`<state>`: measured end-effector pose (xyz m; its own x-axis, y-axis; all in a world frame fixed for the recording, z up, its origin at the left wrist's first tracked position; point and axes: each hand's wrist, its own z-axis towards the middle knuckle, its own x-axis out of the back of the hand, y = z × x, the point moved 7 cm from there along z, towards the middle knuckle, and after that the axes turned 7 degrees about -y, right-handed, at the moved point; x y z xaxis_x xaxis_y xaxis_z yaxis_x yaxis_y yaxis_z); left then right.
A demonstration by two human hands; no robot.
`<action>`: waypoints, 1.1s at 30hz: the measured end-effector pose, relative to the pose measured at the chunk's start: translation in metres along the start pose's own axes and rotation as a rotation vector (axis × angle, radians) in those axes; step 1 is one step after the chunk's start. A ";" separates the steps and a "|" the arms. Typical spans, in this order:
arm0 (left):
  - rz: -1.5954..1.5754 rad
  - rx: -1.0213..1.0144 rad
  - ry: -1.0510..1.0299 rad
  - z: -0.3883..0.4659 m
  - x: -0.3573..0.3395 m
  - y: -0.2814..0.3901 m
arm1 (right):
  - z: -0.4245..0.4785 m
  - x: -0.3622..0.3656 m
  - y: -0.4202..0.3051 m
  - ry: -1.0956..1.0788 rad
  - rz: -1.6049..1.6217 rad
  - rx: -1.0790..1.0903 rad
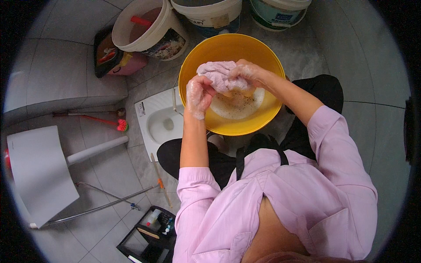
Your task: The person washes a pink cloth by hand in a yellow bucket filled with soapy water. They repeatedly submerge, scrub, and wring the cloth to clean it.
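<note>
A wet, pale pink cloth (217, 74) is bunched between my two hands above a yellow bucket (230, 130). Its left part is gripped by my left hand (199, 95), which has suds on the back and wrist. My right hand (246, 74), also soapy, has its fingers closed on the right side of the cloth. Below them, cloudy water (238, 107) with white foam and dark specks lies in the bottom of the bucket. The bucket's wire handle (174, 98) hangs at its left side. Some fingertips are hidden by the cloth.
A white squat toilet (161, 125) is set in the floor left of the bucket. Beyond stand a white bucket with a red handle inside (158, 39), two more plastic buckets (213, 16) and a pink bin (131, 64). A toilet brush (108, 122) and a black rack (148, 236) are at left.
</note>
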<state>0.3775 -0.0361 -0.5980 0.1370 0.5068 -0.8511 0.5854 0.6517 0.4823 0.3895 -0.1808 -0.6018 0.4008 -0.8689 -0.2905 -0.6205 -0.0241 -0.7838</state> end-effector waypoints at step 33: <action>1.310 -0.640 0.401 -0.030 -0.074 0.017 | -0.011 0.008 -0.016 -0.035 0.495 0.358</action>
<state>0.3535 -0.0456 -0.5206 -0.0119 0.9540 0.2995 -0.2251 -0.2944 0.9288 0.3951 -0.1932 -0.5852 0.1483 -0.7173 -0.6808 -0.4762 0.5515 -0.6849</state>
